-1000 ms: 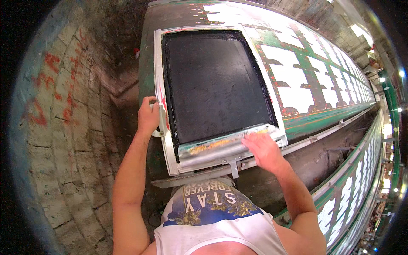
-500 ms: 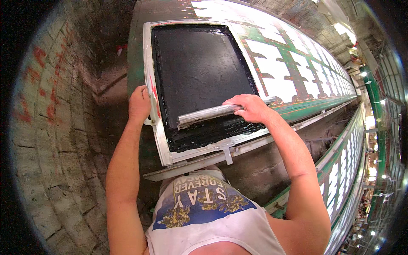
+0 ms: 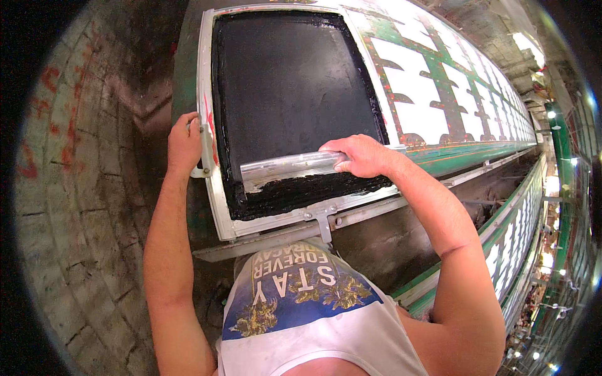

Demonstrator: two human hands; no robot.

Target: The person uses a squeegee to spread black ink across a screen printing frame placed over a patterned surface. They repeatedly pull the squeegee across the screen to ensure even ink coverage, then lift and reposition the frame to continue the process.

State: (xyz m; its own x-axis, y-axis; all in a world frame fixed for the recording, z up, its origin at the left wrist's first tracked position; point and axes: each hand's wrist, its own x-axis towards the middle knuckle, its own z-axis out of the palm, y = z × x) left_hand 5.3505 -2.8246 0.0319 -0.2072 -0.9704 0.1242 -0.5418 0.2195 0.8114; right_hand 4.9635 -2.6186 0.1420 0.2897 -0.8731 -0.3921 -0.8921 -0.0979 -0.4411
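Observation:
My right hand (image 3: 360, 156) is wrapped round the metal handle of a wide squeegee (image 3: 285, 168). The squeegee lies across the near part of a screen-printing frame (image 3: 276, 221), over its black mesh (image 3: 288, 88). Thick wet black ink (image 3: 301, 193) is banked along the squeegee's near side. On the frame's left side, my left hand (image 3: 186, 144) has its fingers closed at the outer edge, by a small metal bracket (image 3: 202, 172). What exactly those fingers grip is partly hidden.
The frame rests on a long green printing table (image 3: 439, 153) bearing rows of white printed pieces (image 3: 414, 94). A metal rail (image 3: 370, 212) with a stop bracket (image 3: 324, 225) runs along its near edge. A brick wall (image 3: 69, 207) stands left; a second table (image 3: 508, 250) lies right.
The whole view has shifted a little. The squeegee has turned so that it lies more level across the frame, and the mesh beyond looks smoother. Both hands keep their holds.

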